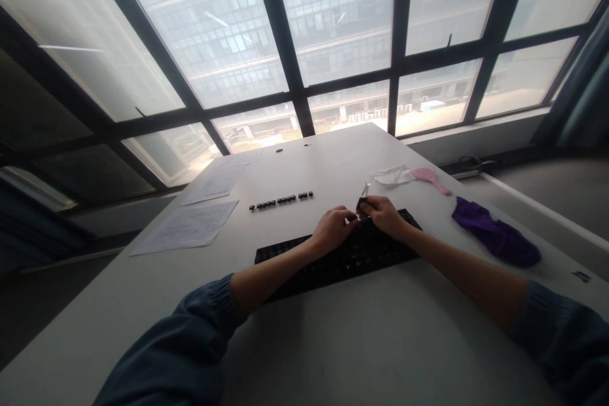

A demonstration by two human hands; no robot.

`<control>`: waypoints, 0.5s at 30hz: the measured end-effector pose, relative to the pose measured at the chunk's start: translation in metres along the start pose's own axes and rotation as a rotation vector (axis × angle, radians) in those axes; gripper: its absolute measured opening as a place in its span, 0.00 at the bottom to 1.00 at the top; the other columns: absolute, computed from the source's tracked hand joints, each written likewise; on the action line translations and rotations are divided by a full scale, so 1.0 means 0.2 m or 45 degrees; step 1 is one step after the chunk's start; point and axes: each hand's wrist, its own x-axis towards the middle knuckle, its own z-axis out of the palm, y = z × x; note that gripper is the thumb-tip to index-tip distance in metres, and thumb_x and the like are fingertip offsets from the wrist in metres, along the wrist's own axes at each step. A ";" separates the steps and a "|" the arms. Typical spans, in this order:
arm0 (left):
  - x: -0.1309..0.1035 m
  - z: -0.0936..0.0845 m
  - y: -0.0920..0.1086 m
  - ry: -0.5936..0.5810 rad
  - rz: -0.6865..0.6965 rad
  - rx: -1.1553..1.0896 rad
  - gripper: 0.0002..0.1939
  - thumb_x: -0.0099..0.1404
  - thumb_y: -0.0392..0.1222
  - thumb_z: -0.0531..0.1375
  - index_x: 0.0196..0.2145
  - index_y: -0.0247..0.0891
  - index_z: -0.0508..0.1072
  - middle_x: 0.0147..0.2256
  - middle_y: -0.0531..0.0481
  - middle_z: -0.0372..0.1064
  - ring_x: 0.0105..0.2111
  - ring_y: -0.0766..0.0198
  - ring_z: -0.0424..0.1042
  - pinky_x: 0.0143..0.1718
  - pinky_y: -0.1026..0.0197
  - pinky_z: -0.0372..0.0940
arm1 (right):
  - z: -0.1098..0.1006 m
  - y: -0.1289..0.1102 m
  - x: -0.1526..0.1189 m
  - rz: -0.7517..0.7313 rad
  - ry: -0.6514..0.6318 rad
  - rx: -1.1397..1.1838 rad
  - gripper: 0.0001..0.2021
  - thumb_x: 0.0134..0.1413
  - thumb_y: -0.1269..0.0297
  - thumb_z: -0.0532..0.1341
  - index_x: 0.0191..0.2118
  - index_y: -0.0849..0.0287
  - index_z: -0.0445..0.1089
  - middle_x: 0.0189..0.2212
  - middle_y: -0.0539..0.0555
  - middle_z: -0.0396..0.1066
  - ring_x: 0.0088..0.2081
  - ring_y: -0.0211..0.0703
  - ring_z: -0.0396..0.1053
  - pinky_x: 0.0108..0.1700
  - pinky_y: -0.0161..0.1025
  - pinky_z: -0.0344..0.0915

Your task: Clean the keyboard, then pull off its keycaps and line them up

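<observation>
The keyboard point(346, 255) is black, long and narrow; it lies flat, slanted so that its right end sits farther off than its left. It is partly covered, and its surface is too dark to show single keys clearly. Over its far edge, right of the middle, the puller point(365, 190) is held tilted, with a dark body and thin, shiny metal prongs pointing up and away. Small black keycaps point(288, 198) stand in a broken row beyond the keyboard's far left part, apart from it.
</observation>
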 end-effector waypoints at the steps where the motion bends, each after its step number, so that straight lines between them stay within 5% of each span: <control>1: 0.00 0.00 0.00 0.010 0.002 -0.011 0.10 0.67 0.45 0.60 0.40 0.41 0.81 0.36 0.48 0.74 0.30 0.64 0.72 0.38 0.61 0.66 | 0.00 0.00 0.00 -0.005 0.007 0.010 0.12 0.56 0.59 0.58 0.27 0.61 0.71 0.23 0.51 0.71 0.27 0.41 0.67 0.30 0.36 0.63; 8: 0.00 -0.02 0.01 0.089 0.015 -0.147 0.18 0.62 0.37 0.64 0.50 0.42 0.71 0.36 0.52 0.75 0.33 0.64 0.72 0.38 0.62 0.68 | 0.02 0.00 -0.01 -0.029 0.100 -0.084 0.12 0.58 0.58 0.58 0.29 0.61 0.72 0.23 0.52 0.72 0.27 0.43 0.69 0.29 0.37 0.64; 15: -0.01 -0.02 0.02 0.101 0.224 -0.066 0.07 0.67 0.37 0.60 0.43 0.42 0.75 0.42 0.48 0.72 0.41 0.61 0.72 0.46 0.57 0.68 | 0.02 -0.04 -0.01 0.021 0.221 -0.098 0.15 0.59 0.56 0.58 0.26 0.61 0.70 0.21 0.53 0.72 0.24 0.42 0.69 0.26 0.37 0.63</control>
